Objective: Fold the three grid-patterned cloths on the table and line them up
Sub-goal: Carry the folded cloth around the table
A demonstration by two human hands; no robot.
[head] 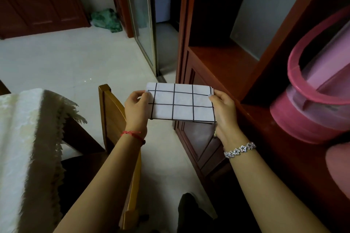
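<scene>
I've got the white cloth with the black grid lines (pixel 182 103) folded down to a compact rectangle, and it hangs in mid-air at the centre of the frame, off the surface altogether. My left hand (pixel 136 106) pinches its left edge, thumb on top and fingers curled underneath; my right hand (pixel 224 113) pinches the right edge the same way. Both forearms reach forward from the bottom of the frame, wrists level, stretching the cloth taut and flat between them.

I judge this one folded and ready to set down. The next move calls for a swing left toward the cream lace-covered surface (pixel 17 128) at the left edge of the frame, past the yellow wooden chair back (pixel 111 111), then laying the cloth square so a row can form. The other two cloths are out of view, so I can't say how far along the job is.
</scene>
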